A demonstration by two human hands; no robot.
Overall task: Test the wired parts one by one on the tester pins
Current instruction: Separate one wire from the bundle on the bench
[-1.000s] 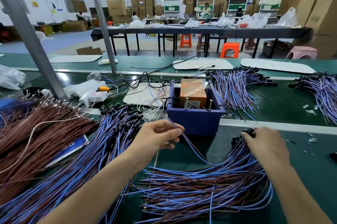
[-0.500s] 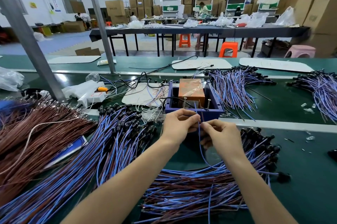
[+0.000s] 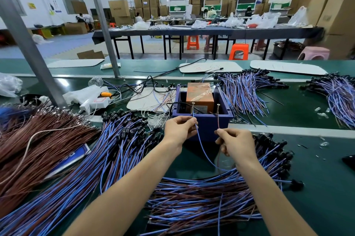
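The blue-and-brown wired part (image 3: pixel 199 143), a lead pinched in each of the left hand (image 3: pixel 179 130) and right hand (image 3: pixel 235 145), seems to touch the metal tester pins (image 3: pixel 193 103) on the purple plastic box (image 3: pixel 207 122) at 12 o'clock, while the heaped wire bundle (image 3: pixel 201 197) at 6 o'clock likely awaits testing.

Blue box (image 3: pixel 201 122), orange block (image 3: pixel 199 94)

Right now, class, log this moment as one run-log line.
step: pin test | left hand: pinches blue wire at left pin | right hand: pinches brown wire at right pin
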